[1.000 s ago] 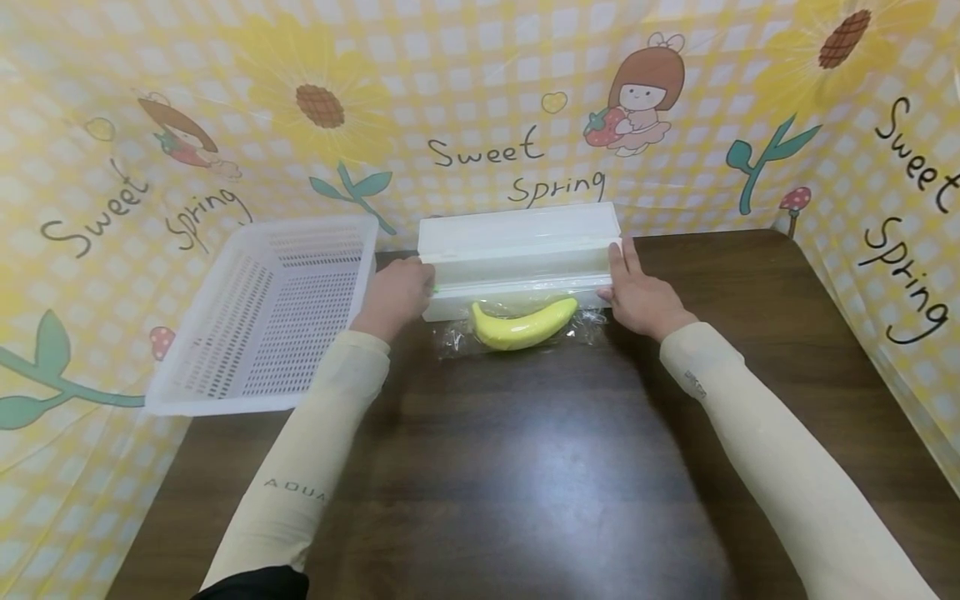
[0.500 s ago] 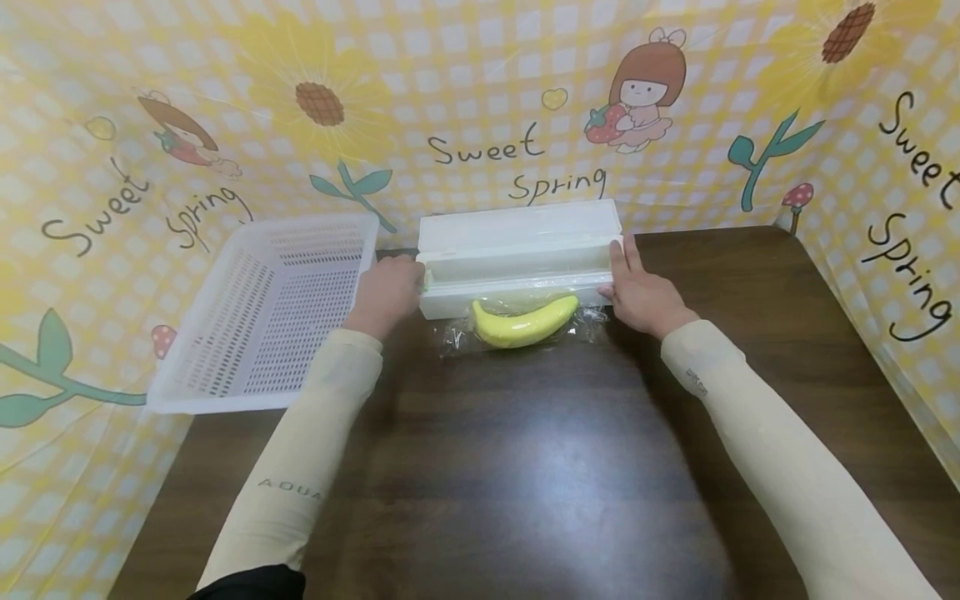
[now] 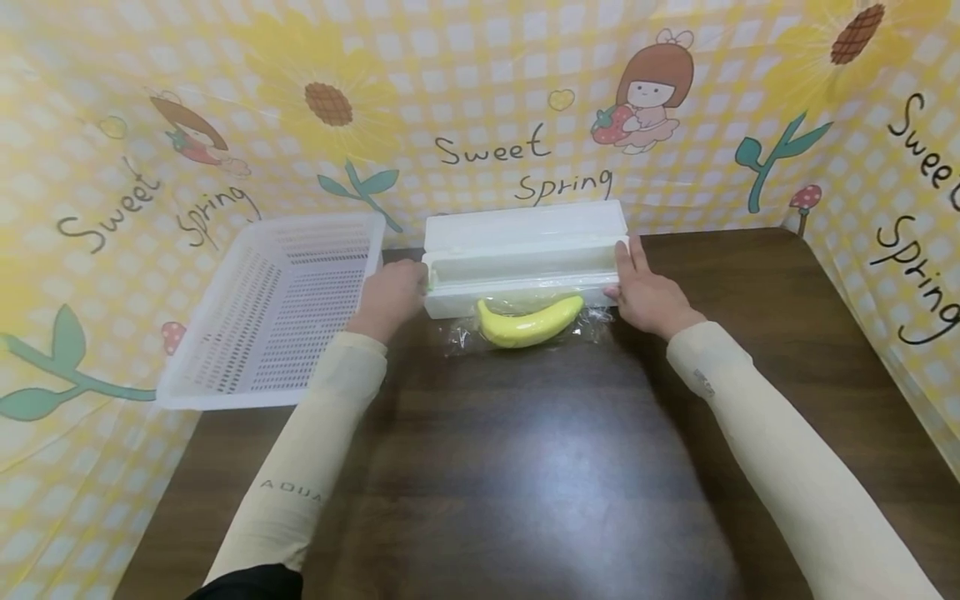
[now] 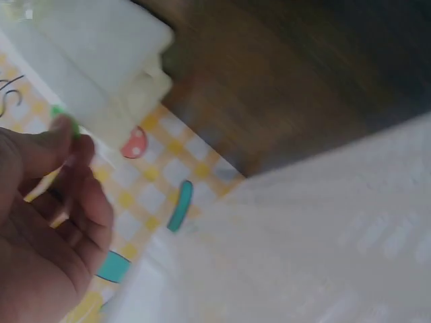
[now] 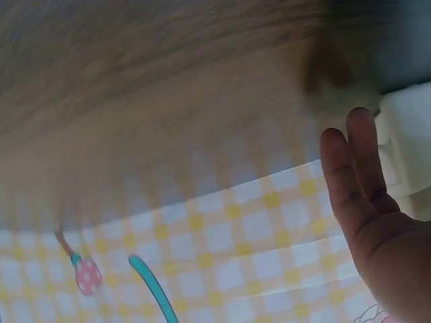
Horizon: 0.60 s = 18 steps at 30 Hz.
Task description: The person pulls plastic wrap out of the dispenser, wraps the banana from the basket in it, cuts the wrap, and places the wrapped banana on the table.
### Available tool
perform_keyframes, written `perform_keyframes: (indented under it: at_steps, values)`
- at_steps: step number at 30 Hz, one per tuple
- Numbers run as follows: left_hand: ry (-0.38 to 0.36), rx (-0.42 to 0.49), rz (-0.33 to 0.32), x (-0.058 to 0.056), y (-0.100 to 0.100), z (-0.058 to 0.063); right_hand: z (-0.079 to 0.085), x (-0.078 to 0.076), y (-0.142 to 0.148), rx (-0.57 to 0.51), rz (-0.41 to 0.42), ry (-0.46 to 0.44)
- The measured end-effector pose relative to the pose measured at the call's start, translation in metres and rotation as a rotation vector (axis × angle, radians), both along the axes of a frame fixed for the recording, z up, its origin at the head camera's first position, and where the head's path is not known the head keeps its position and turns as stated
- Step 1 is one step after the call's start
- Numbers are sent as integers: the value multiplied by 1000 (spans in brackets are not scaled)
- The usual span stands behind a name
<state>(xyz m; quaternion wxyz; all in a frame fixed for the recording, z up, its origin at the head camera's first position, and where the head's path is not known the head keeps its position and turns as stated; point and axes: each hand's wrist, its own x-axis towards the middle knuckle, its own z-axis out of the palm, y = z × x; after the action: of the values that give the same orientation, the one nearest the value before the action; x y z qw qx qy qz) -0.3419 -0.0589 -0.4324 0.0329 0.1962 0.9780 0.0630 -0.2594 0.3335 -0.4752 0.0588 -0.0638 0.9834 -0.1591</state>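
In the head view a long white cling film box (image 3: 517,299) stands at the table's back with its lid (image 3: 525,225) raised. My left hand (image 3: 393,296) is at the box's left end. There its thumb and fingertip pinch a small green slider (image 4: 75,124), seen in the left wrist view. At the right end my right hand (image 3: 651,292) rests against the box, two fingers straight in the right wrist view; its other fingers are partly hidden. A yellow banana (image 3: 531,325) lies before the box, with clear film (image 3: 459,337) over and around it.
A white slotted basket (image 3: 168,392) stands left of the box, close beside my left forearm. Behind the dark wooden table (image 3: 540,483) hangs a yellow checked cloth (image 3: 465,83), which also covers both sides.
My left hand has slid a little left along the box to its left end, with the green slider. The right hand, box and banana keep their places.
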Motion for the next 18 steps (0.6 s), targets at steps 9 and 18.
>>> perform_keyframes:
  at_steps: [9, 18]
  values:
    - [-157, 388, 354, 26, 3, -13, 0, 15, 2, -372, -170, -20]
    - [-375, 1019, 452, 37, 10, -41, 3, 32, -11, -533, -427, -1]
